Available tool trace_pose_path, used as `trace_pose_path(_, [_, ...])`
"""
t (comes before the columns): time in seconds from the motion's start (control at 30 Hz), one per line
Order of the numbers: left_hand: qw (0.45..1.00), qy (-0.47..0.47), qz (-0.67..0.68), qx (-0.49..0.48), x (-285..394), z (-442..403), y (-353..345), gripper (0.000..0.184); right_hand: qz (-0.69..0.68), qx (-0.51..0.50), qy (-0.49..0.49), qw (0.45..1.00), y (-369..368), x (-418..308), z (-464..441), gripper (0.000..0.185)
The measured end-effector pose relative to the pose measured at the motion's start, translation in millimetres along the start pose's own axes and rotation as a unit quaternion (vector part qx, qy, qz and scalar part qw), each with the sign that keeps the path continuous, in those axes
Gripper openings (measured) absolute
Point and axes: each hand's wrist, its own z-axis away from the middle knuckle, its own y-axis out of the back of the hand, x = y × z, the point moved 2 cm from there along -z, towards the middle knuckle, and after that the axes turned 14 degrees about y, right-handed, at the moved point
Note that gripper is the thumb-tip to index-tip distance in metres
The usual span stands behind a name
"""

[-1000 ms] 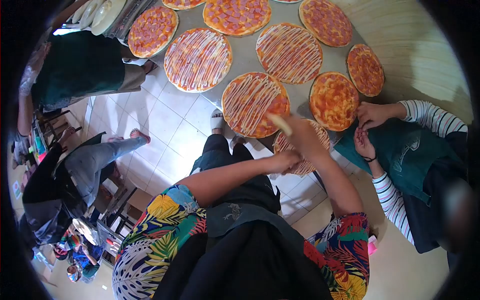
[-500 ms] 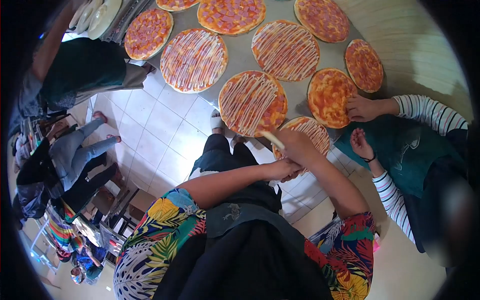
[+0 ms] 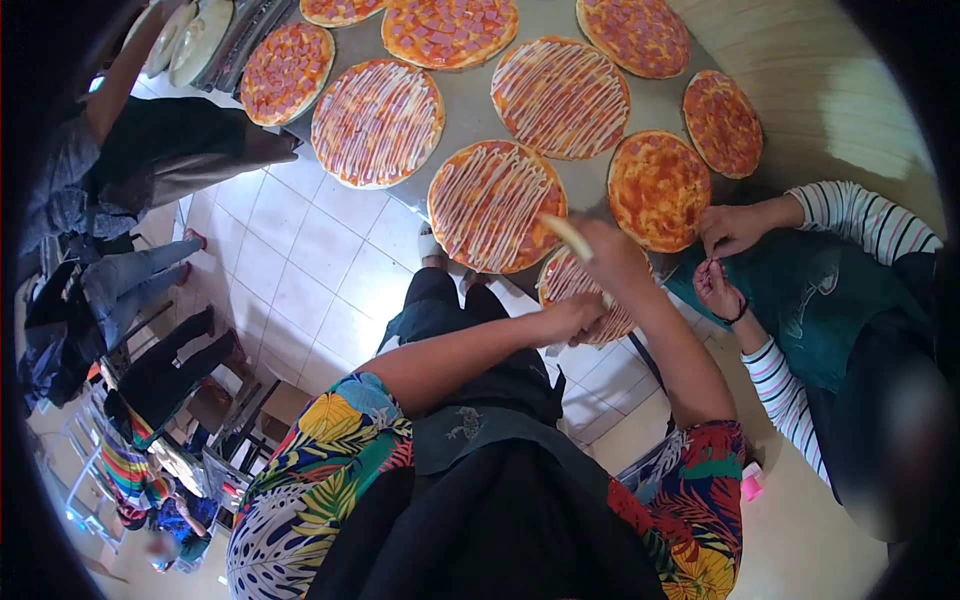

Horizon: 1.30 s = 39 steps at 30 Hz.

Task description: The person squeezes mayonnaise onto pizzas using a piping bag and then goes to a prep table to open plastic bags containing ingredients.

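A pale, tapered piping bag [image 3: 567, 239] is in my right hand [image 3: 612, 265], fingers wrapped around it. Its tip points up and left, over the right edge of a pizza [image 3: 490, 200] striped with pale sauce. My left hand [image 3: 575, 320] is closed lower down; what it holds is hidden, though a white bit shows beside its fingers. Beneath both hands lies another striped pizza [image 3: 590, 290], partly covered by them. Two more striped pizzas, one at left [image 3: 378, 125] and one at centre [image 3: 560, 98], lie farther back on the metal table [image 3: 460, 95].
Ham-topped pizzas [image 3: 450, 28] line the far side. At right, a person in striped sleeves [image 3: 865, 215] has both hands together beside a red-sauced pizza [image 3: 658, 190]. Another person [image 3: 150, 150] stands at left near stacked pale discs [image 3: 200, 42]. The tiled floor [image 3: 310, 270] shows below.
Sauce lines now cover more of the near pizza's right side. My right hand has shifted up and right, apart from my left. The co-worker's hand has left the red-sauced pizza.
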Motion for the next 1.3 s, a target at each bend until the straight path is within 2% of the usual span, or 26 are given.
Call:
trace_pose_path(0.03, [1.0,-0.001,0.0,0.0,3.7,-3.3,3.0,0.017,-0.008,0.081,-0.012,0.997,7.2,6.4,-2.4,0.042])
trace_pose_path(0.1, [0.994,0.053,0.092,-0.02,1.8,-13.0,11.2,0.016,-0.003,0.059,-0.021,0.998,5.5,6.0,0.8,0.042])
trace_pose_path(0.13, [0.979,-0.16,-0.125,0.011,-0.2,-10.5,11.8,0.016,0.003,0.038,-0.03,0.999,3.4,5.1,2.7,0.042])
trace_pose_path(0.17, [0.979,-0.16,-0.126,0.012,-0.9,-6.2,8.6,0.016,0.002,0.039,-0.029,0.999,0.1,-1.1,6.5,0.042])
trace_pose_path(0.23, [0.99,0.111,0.016,-0.089,-10.1,1.2,-3.6,0.016,-0.027,-0.091,0.029,0.995,-16.7,-21.6,16.0,0.037])
trace_pose_path(0.3, [0.989,0.122,0.021,-0.08,-17.6,-2.7,-7.0,0.017,-0.034,-0.079,0.028,0.996,-22.0,-19.1,19.3,0.035])
trace_pose_path(0.37, [0.994,0.005,-0.004,-0.113,-22.7,-17.8,2.3,0.015,-0.024,0.004,-0.005,1.0,-15.6,1.4,14.9,0.036])
trace_pose_path(0.4, [0.995,-0.005,0.054,-0.087,-9.7,-13.1,3.7,0.013,-0.029,0.049,-0.021,0.998,4.2,2.2,7.4,0.039])
trace_pose_path(0.5, [0.997,0.031,0.056,-0.03,3.3,-11.3,10.7,0.015,-0.037,0.072,-0.057,0.995,10.1,9.5,4.8,0.035])
trace_pose_path(0.53, [0.997,-0.055,-0.05,-0.029,0.3,-11.1,10.1,0.015,-0.037,0.073,-0.055,0.995,4.7,6.1,8.6,0.035])
trace_pose_path(0.57, [0.978,-0.145,-0.147,-0.011,-3.3,-10.7,9.7,0.016,-0.041,0.018,-0.015,0.999,-8.0,-2.2,16.5,0.035])
trace_pose_path(0.6, [0.996,-0.019,-0.072,-0.058,-7.4,-6.6,3.4,0.017,-0.044,-0.036,0.025,0.998,-15.7,-8.5,20.8,0.035])
trace_pose_path(0.63, [0.989,0.109,0.006,-0.104,-11.2,-1.8,-2.9,0.018,-0.045,-0.035,0.024,0.998,-16.8,-8.6,22.2,0.035])
trace_pose_path(0.67, [0.985,0.134,0.032,-0.101,-12.7,-0.3,-7.0,0.018,-0.042,-0.058,0.02,0.997,-18.1,-9.2,24.0,0.036])
trace_pose_path(0.7, [0.985,0.136,0.033,-0.102,-14.7,-2.5,-5.9,0.018,-0.039,-0.081,0.017,0.996,-19.1,-9.3,26.0,0.037])
trace_pose_path(0.73, [0.99,0.101,0.051,-0.084,-14.3,-6.3,-2.4,0.018,-0.049,0.001,0.013,0.999,-12.1,-2.7,22.6,0.037])
trace_pose_path(0.83, [0.991,0.05,0.097,-0.074,-8.9,-14.4,5.2,0.017,-0.018,0.047,-0.045,0.998,12.1,7.5,11.3,0.034])
trace_pose_path(0.87, [0.998,-0.013,0.002,-0.057,-3.2,-11.6,5.4,0.017,-0.026,0.014,-0.084,0.996,12.2,4.1,11.3,0.041])
trace_pose_path(0.9, [0.996,0.025,0.005,-0.081,-2.1,-7.9,4.1,0.017,-0.026,0.015,-0.082,0.996,6.4,2.4,16.2,0.041])
trace_pose_path(0.97, [0.993,0.064,0.007,-0.102,-4.3,-3.0,0.3,0.016,-0.069,-0.045,0.015,0.997,-11.0,-8.0,25.9,0.04])
trace_pose_path(1.03, [0.985,0.134,0.041,-0.105,-15.2,-4.2,-5.5,0.016,-0.053,-0.071,0.006,0.996,-11.5,-10.1,28.6,0.039])
trace_pose_path(1.07, [0.982,0.096,0.075,-0.146,-21.3,-11.8,-2.5,0.016,-0.051,-0.041,-0.023,0.998,-7.2,-4.0,27.3,0.038])
trace_pose_path(1.13, [0.986,0.086,0.089,-0.116,-1.6,-9.1,-2.0,0.016,-0.043,0.045,-0.04,0.997,13.7,-0.3,16.8,0.036])
trace_pose_path(1.23, [0.988,0.079,0.111,-0.067,6.4,-8.5,-0.4,0.015,-0.023,0.052,0.015,0.998,6.2,6.7,21.4,0.039])
trace_pose_path(1.27, [0.986,0.1,0.087,-0.101,1.8,-8.7,-0.9,0.015,-0.025,0.053,0.017,0.998,3.2,3.1,23.0,0.039])
trace_pose_path(1.3, [0.981,0.122,0.063,-0.135,-4.1,-8.5,-2.1,0.014,-0.035,-0.016,0.007,0.999,-2.9,-4.4,27.5,0.039])
